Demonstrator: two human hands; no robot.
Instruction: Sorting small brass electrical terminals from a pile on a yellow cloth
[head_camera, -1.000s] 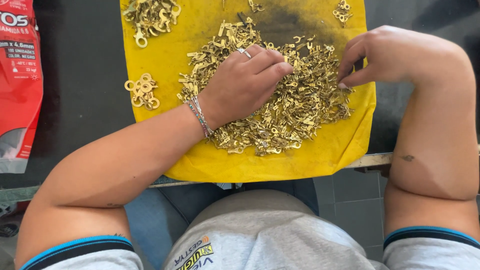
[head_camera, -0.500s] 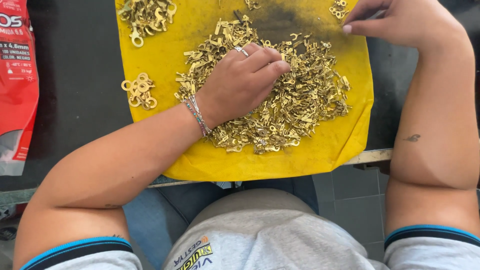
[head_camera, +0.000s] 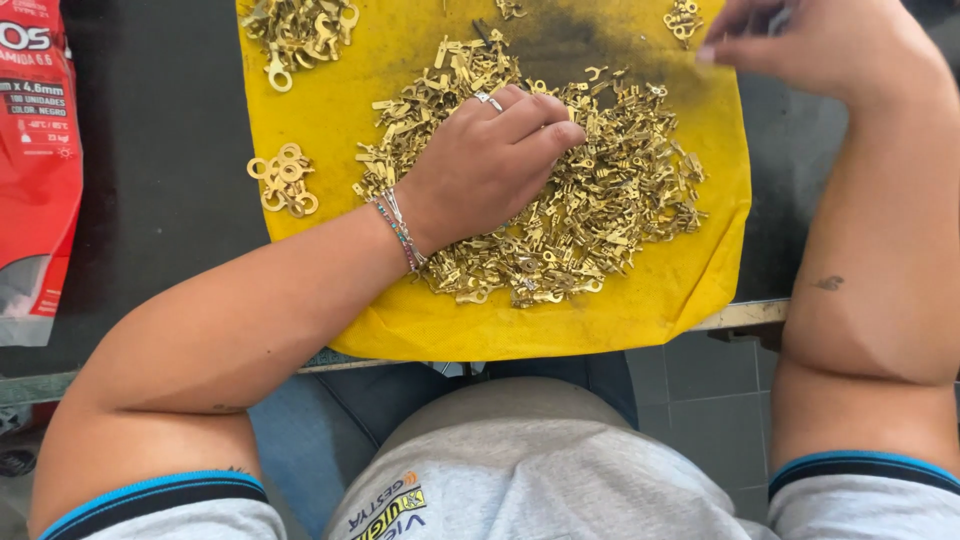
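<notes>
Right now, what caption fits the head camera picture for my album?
Left hand resting on a big pile of brass terminals on a yellow cloth, right hand raised near a smaller heap.

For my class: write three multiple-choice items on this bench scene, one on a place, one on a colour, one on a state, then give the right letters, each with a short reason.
1. Where does the left hand rest?
A. on the big pile of brass terminals
B. on the red packet
C. on the person's lap

2. What colour is the cloth under the terminals?
A. blue
B. yellow
C. white

3. How is the right hand placed?
A. flat on the big pile
B. gripping the red packet
C. raised at the cloth's far right corner, near a small cluster

Answers: 1 A, its fingers lie on the heap. 2 B, the cloth is plainly yellow. 3 C, it is clear of the big pile.
</notes>
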